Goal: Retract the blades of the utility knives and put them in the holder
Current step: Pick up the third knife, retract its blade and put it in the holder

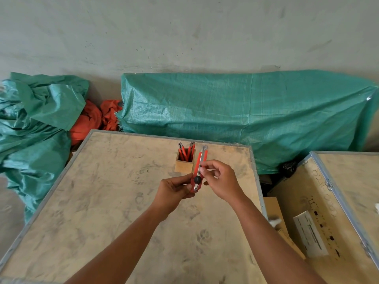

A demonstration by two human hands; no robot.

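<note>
1. The red plastic utility knife (198,171) is gripped at its butt by the closed left hand (174,189); its body is pinched by the right hand (220,180).
2. The square wooden holder (184,163) stands at eleven o'clock.
3. A fingertip could be nicked if the blade is pushed carelessly.

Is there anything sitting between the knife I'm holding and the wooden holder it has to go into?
Nothing visible does. The utility knife, held by the left hand and right hand, sits just right of the wooden holder. Two knives already stand inside, leaving open room.
</note>
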